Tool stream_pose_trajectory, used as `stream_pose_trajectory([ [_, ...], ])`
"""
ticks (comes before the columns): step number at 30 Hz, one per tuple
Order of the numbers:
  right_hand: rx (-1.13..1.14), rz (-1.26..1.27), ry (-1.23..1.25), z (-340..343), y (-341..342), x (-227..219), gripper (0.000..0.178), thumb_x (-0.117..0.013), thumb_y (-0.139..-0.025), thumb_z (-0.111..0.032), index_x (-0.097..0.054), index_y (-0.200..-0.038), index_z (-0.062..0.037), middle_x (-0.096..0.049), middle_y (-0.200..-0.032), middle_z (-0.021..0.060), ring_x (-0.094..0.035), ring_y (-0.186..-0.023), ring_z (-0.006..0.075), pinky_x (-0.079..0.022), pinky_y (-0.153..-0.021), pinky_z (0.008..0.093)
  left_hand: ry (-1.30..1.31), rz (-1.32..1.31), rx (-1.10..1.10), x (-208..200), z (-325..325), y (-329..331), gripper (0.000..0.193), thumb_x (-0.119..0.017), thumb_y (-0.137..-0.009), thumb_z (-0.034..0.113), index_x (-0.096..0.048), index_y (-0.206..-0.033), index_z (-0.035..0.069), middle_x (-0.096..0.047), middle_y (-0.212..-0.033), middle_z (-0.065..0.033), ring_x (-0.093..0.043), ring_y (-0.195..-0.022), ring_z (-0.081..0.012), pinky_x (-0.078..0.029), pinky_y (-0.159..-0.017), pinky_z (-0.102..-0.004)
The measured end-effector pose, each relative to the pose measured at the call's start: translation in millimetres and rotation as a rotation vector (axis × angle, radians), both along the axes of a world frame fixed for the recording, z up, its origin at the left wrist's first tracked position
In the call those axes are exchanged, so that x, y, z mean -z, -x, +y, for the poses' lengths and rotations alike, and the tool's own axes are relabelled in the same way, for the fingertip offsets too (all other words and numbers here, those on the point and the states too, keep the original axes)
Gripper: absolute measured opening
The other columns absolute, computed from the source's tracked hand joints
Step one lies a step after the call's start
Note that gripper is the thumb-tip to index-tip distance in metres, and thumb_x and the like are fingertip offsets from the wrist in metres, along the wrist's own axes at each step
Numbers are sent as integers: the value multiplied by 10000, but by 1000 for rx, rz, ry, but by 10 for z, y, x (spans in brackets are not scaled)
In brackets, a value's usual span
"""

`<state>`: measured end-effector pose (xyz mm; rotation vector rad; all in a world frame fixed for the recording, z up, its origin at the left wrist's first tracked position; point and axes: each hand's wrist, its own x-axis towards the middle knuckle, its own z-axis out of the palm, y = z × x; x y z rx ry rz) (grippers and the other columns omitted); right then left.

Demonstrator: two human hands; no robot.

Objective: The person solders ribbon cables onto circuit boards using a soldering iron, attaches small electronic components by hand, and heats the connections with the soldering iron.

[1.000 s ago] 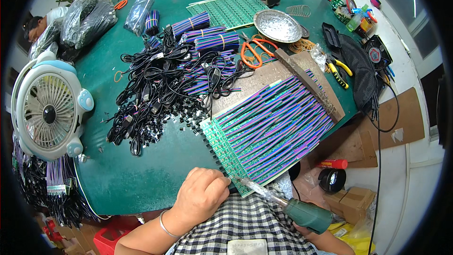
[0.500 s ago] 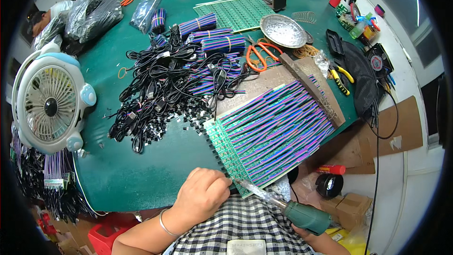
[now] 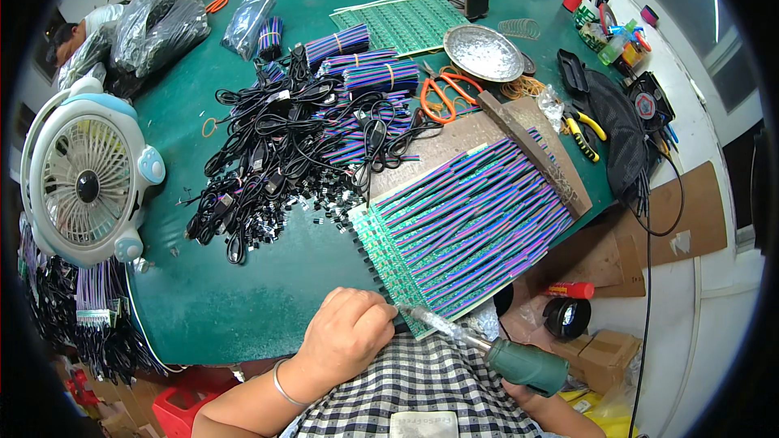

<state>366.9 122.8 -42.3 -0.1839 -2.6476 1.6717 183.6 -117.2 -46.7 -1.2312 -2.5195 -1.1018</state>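
My left hand (image 3: 347,332) is closed at the near left corner of a green circuit board panel (image 3: 375,250), its fingertips pressed together against the edge. Whatever they pinch is hidden. Small black parts line that edge of the panel, and rows of striped ribbon wires (image 3: 479,227) run across it. My right hand (image 3: 523,395), mostly hidden, is under the green handle of a soldering iron (image 3: 527,367) and grips it. The iron's shiny shaft slants up to the left, its tip at the panel's corner beside my left fingertips.
A wooden bar (image 3: 531,150) lies across the wires' far end. Black cables (image 3: 268,138) and small loose parts are heaped at the middle left. Orange-handled scissors (image 3: 442,101) and a metal dish (image 3: 484,53) sit behind the panel. A fan (image 3: 87,182) stands left.
The soldering iron's handle has shifted very slightly up and left, its tip staying at the panel's corner. My left hand has hardly moved.
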Motion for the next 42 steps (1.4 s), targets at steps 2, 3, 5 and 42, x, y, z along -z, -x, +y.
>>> stream_pose_trajectory([
  [2,10,33,39,18,-38,123,307,-689,-780,-229,-628,-990,-13,-632,-859,97,-628,-758,228,-481,-677,318,4,2,-3,0,-12,-1,239,-697,-600,9,-588,-804,70,-595,-774,-51,-578,-681,-227,-457,-619,-341],
  [3,66,40,-27,-9,-32,197,281,-681,-783,-212,-628,-969,-8,-628,-851,96,-621,-752,215,-479,-673,311,6,3,-6,2,-19,-1,238,-698,-601,10,-588,-805,68,-596,-775,-51,-579,-684,-226,-458,-623,-342],
  [5,111,50,-85,-12,-71,255,256,-673,-787,-196,-629,-949,-3,-625,-844,94,-614,-746,202,-478,-668,304,16,-6,-5,-10,-26,-2,239,-702,-605,15,-591,-811,65,-597,-782,-51,-582,-694,-227,-460,-632,-343],
  [42,375,155,468,-8,-135,482,472,-563,-861,-235,-461,-1215,60,-594,-1082,171,-584,-728,184,-492,-648,324,203,192,-280,-256,-564,804,145,-653,-700,12,-552,-796,53,-578,-739,-89,-581,-695,-276,-473,-623,-372],
])
